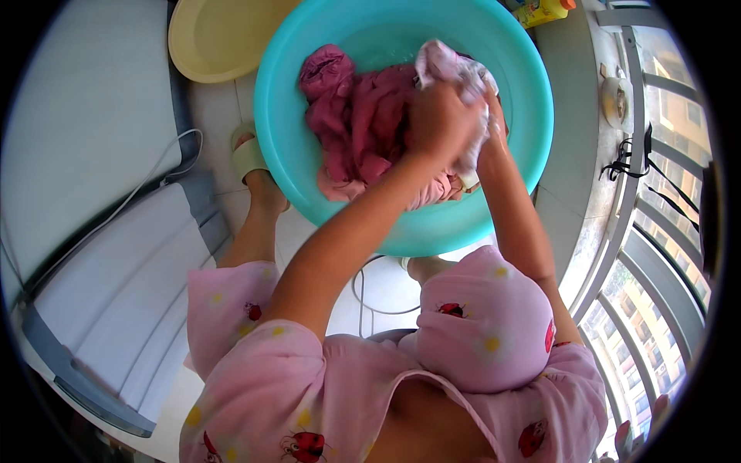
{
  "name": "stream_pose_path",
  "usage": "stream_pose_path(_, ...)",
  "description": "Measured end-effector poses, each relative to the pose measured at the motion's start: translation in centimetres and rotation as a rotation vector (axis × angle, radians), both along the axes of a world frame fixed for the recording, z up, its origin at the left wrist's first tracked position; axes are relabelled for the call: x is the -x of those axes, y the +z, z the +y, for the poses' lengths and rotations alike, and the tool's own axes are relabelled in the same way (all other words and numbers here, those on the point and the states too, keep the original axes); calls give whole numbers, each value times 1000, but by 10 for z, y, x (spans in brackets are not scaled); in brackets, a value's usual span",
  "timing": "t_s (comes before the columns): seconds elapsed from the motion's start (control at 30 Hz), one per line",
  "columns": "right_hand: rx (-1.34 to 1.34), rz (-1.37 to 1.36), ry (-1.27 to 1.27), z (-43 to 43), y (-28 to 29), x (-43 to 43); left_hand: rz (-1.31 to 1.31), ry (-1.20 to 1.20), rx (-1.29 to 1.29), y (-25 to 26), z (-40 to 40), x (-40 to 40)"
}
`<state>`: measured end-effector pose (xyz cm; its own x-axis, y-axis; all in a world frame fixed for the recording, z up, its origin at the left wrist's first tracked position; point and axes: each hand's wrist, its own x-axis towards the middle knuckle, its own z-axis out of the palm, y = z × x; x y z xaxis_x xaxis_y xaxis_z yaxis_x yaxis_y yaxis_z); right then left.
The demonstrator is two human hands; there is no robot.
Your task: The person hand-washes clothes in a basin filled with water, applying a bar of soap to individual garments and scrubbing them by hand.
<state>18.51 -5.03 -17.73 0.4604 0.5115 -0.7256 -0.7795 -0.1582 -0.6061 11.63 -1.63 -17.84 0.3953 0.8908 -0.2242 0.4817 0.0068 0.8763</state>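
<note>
Over a turquoise plastic basin (521,168), my left hand (441,118) is shut on a wet white-and-pink patterned cloth (443,61) and looks blurred. My right hand (493,124) grips the same cloth from its right side; its fingers are mostly hidden behind the cloth. Beneath and to the left, a dark pink garment (370,116) lies bunched in the basin. Paler pink fabric (431,194) shows under it along the near side. Some water is visible at the basin's far part.
A pale yellow basin (231,40) is on the tiled floor at the far left. To the left is a white appliance panel (127,289) with a white cable (156,168). On the right are a ledge with a yellow bottle (541,13), a tape roll (618,104), black straps (622,162) and metal window bars (654,289).
</note>
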Motion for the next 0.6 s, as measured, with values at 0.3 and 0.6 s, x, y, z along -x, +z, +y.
stream_pose_path(0.3,-347,-7,-123,14,-6,-28,-356,95,24,-13,-22,4)
stream_pose_path(0.6,-226,-710,595,-8,-65,-49,-270,-77,20,14,-14,1)
